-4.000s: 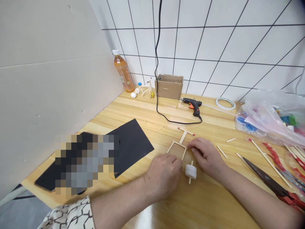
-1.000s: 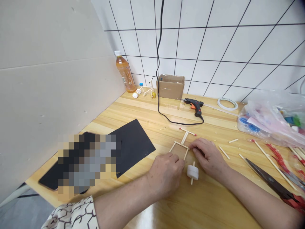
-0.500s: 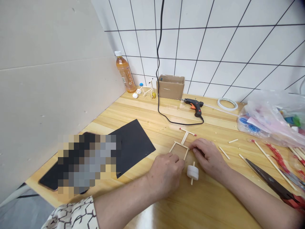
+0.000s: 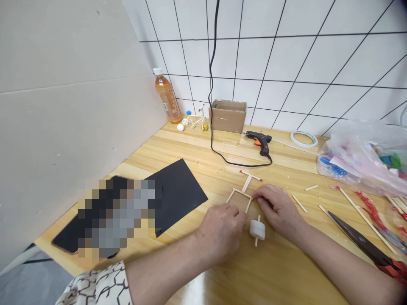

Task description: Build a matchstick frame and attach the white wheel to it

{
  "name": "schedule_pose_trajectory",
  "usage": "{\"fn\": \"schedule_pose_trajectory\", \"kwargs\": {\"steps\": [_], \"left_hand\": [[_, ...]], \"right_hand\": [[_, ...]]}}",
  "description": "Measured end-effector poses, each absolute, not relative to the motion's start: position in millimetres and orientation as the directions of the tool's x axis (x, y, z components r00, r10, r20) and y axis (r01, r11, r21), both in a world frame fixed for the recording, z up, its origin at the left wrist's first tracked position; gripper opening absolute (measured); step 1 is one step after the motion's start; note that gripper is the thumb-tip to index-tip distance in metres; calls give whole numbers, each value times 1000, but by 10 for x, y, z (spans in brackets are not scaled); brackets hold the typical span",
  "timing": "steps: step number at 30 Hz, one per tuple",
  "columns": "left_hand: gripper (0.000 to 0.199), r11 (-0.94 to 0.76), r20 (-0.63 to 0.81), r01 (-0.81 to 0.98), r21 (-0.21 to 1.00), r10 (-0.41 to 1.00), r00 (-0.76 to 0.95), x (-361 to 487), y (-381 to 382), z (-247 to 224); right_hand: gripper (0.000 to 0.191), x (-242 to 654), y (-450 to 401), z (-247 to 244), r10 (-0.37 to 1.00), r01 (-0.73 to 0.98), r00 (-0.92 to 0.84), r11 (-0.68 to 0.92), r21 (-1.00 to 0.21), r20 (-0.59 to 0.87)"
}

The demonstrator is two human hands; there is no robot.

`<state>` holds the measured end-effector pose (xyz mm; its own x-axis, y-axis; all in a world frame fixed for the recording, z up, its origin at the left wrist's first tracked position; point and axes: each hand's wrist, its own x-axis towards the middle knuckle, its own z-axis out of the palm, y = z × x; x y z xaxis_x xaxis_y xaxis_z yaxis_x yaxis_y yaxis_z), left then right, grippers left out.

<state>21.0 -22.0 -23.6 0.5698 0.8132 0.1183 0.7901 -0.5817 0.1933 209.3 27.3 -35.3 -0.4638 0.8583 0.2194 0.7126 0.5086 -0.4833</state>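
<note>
A small frame of pale sticks lies on the wooden table, with a red-tipped crosspiece at its far end. My left hand is closed on the near end of this frame and hides that part. The fingertips of my right hand are pressed together at the frame's right corner, pinching it. Between my hands, nearer to me, a white wheel piece with a short stick through it rests on the table.
Behind are a black glue gun with its cord, a cardboard box, a stick tricycle, a bottle and a tape roll. Scissors and loose sticks lie right, black sheet left.
</note>
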Motion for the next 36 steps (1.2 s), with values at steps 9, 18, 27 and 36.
{"fn": "schedule_pose_trajectory", "kwargs": {"steps": [9, 18, 27, 36], "left_hand": [[10, -576, 101, 791, 205, 816, 569, 204, -235, -216], [10, -580, 109, 787, 212, 814, 570, 204, -232, -221], [15, -559, 124, 782, 276, 827, 548, 192, -235, -141], [12, -357, -33, 857, 371, 918, 396, -183, -61, 76]], "right_hand": [[20, 2094, 268, -349, 859, 713, -461, 508, -484, 223], [19, 2095, 274, -354, 859, 712, -464, 508, -485, 217], [21, 2094, 269, -346, 856, 708, -466, 513, -486, 226], [19, 2116, 276, -365, 853, 689, -479, 513, -512, 210]]}}
